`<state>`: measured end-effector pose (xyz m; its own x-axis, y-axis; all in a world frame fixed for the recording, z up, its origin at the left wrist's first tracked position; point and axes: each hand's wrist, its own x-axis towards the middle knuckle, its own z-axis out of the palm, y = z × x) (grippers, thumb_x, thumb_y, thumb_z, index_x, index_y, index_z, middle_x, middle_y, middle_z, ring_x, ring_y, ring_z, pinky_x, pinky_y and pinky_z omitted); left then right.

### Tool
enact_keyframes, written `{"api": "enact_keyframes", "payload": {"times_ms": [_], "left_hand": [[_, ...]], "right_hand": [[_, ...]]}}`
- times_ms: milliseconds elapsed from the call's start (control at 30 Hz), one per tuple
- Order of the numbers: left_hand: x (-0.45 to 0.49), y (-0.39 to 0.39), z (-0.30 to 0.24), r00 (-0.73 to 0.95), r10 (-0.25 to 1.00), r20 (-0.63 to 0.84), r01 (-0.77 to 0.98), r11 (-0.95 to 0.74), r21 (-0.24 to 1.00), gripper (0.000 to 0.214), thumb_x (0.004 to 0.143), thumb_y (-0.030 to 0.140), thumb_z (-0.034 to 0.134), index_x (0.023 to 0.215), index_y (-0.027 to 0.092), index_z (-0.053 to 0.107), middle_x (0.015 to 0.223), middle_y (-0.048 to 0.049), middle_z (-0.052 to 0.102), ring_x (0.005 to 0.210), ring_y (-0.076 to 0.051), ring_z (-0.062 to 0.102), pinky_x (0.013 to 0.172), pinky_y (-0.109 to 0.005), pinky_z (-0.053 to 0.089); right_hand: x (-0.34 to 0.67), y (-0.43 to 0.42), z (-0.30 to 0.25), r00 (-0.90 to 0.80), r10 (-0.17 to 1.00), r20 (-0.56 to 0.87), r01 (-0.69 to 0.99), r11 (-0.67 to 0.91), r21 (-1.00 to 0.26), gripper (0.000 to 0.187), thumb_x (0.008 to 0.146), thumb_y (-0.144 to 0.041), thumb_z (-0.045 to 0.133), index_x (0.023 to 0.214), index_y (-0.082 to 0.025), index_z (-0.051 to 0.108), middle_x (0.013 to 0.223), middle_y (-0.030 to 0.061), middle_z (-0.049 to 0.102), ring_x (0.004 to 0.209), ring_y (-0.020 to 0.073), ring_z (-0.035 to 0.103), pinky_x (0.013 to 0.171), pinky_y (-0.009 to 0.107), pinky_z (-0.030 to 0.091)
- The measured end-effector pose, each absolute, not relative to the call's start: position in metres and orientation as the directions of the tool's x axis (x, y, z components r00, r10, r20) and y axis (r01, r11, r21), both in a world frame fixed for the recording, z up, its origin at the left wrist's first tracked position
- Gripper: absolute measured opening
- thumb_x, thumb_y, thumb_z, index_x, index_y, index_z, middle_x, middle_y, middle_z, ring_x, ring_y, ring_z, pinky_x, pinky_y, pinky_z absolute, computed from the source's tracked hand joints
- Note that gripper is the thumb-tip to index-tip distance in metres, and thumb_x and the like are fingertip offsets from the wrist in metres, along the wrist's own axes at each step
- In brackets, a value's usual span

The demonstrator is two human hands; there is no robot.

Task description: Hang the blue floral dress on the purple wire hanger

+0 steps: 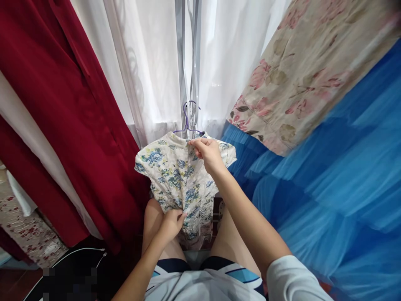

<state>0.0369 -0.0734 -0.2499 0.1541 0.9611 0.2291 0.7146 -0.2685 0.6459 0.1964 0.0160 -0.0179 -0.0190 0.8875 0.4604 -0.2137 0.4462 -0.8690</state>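
A white short-sleeved top [177, 169] with blue flowers and yellow-green leaves hangs on a purple hanger [187, 119] in front of me. At the middle of its neckline, my right hand [208, 152] pinches the cloth between thumb and fingers. Lower on the front, my left hand [173, 221] is closed on the same top, and the cloth between the two hands is drawn into a vertical crease. Part of the right shoulder of the top lies behind my right hand. What the hanger's hook rests on is hard to make out.
Behind the top hang white curtains [150, 62] and long grey-white straps [194, 54]. Dark red cloth [72, 113] hangs on the left. On the right are beige floral fabric [291, 83] and blue tulle [300, 200]. A white cable [75, 251] curves over something black at lower left.
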Motion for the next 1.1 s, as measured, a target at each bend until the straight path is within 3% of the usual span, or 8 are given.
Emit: {"api": "enact_keyframes", "payload": {"times_ms": [200, 300, 433, 533, 667, 833, 933, 1100], "left_hand": [[0.037, -0.046, -0.165, 0.032, 0.804, 0.594, 0.494, -0.530, 0.689, 0.023, 0.092, 0.032, 0.056, 0.104, 0.022, 0.072, 0.100, -0.0068, 0.073, 0.089, -0.021, 0.067, 0.084, -0.031, 0.049], [0.040, -0.030, -0.094, -0.096, 0.635, 0.767, 0.428, -0.669, 0.608, 0.033, 0.095, 0.029, 0.053, 0.126, 0.024, 0.063, 0.095, -0.0049, 0.071, 0.085, -0.019, 0.067, 0.083, -0.031, 0.050], [0.046, -0.010, -0.030, 0.047, 0.506, 0.861, 0.542, -0.737, 0.403, 0.026, 0.096, 0.028, 0.052, 0.116, 0.021, 0.067, 0.098, -0.0055, 0.066, 0.086, -0.017, 0.061, 0.079, -0.029, 0.048], [0.053, -0.004, -0.017, 0.112, 0.479, 0.871, 0.607, -0.727, 0.321, 0.020, 0.097, 0.028, 0.051, 0.097, 0.017, 0.068, 0.092, -0.0053, 0.064, 0.086, -0.017, 0.060, 0.077, -0.028, 0.046], [0.043, 0.000, -0.015, -0.012, 0.433, 0.901, 0.620, -0.704, 0.346, 0.020, 0.097, 0.028, 0.049, 0.093, 0.017, 0.065, 0.093, -0.0053, 0.062, 0.088, -0.016, 0.059, 0.077, -0.025, 0.046], [-0.035, 0.042, -0.027, -0.409, 0.402, 0.820, 0.525, -0.631, 0.571, 0.023, 0.092, 0.033, 0.054, 0.096, 0.014, 0.067, 0.094, -0.0055, 0.065, 0.091, -0.016, 0.061, 0.083, -0.025, 0.047], [-0.080, 0.071, -0.060, -0.693, 0.459, 0.556, 0.286, -0.533, 0.796, 0.023, 0.088, 0.030, 0.055, 0.098, 0.013, 0.066, 0.094, -0.0056, 0.066, 0.086, -0.015, 0.061, 0.081, -0.026, 0.048], [-0.078, 0.073, -0.144, -0.720, 0.550, 0.423, 0.201, -0.418, 0.886, 0.021, 0.083, 0.029, 0.053, 0.085, 0.011, 0.063, 0.080, -0.0042, 0.063, 0.077, -0.016, 0.058, 0.079, -0.030, 0.048]], "right_hand": [[0.197, 0.006, -0.021, -0.042, 0.878, 0.477, -0.140, 0.468, -0.873, 0.015, 0.075, -0.028, 0.063, 0.069, -0.014, 0.065, 0.043, -0.0051, 0.048, 0.040, 0.0070, 0.039, 0.042, 0.021, 0.028], [0.195, 0.000, -0.022, -0.062, 0.858, 0.510, -0.089, 0.504, -0.859, 0.016, 0.077, -0.028, 0.063, 0.067, -0.016, 0.062, 0.044, -0.0042, 0.050, 0.041, 0.0080, 0.042, 0.043, 0.021, 0.031], [0.193, -0.001, -0.023, -0.067, 0.828, 0.557, -0.057, 0.554, -0.830, 0.020, 0.078, -0.031, 0.064, 0.065, -0.017, 0.056, 0.046, -0.0051, 0.048, 0.042, 0.0080, 0.042, 0.043, 0.021, 0.030], [0.192, 0.008, -0.031, -0.030, 0.817, 0.576, -0.013, 0.576, -0.818, 0.022, 0.078, -0.032, 0.064, 0.064, -0.018, 0.052, 0.047, -0.0055, 0.046, 0.042, 0.0080, 0.039, 0.044, 0.022, 0.028], [0.191, 0.019, -0.056, -0.037, 0.767, 0.640, 0.209, 0.633, -0.746, 0.020, 0.080, -0.028, 0.059, 0.064, -0.019, 0.052, 0.050, -0.0038, 0.048, 0.047, 0.0100, 0.041, 0.049, 0.023, 0.030], [0.202, 0.013, -0.091, -0.195, 0.783, 0.590, 0.408, 0.612, -0.677, 0.018, 0.078, -0.022, 0.058, 0.061, -0.020, 0.050, 0.051, -0.0029, 0.050, 0.049, 0.0113, 0.044, 0.052, 0.024, 0.031], [0.208, 0.004, -0.103, -0.227, 0.820, 0.526, 0.365, 0.572, -0.735, 0.017, 0.077, -0.022, 0.058, 0.062, -0.020, 0.051, 0.051, -0.0038, 0.048, 0.048, 0.0109, 0.042, 0.051, 0.024, 0.030], [0.219, -0.005, -0.119, -0.212, 0.851, 0.481, 0.269, 0.524, -0.808, 0.017, 0.074, -0.020, 0.056, 0.059, -0.020, 0.049, 0.052, -0.0042, 0.046, 0.050, 0.0107, 0.042, 0.051, 0.024, 0.030]]}}
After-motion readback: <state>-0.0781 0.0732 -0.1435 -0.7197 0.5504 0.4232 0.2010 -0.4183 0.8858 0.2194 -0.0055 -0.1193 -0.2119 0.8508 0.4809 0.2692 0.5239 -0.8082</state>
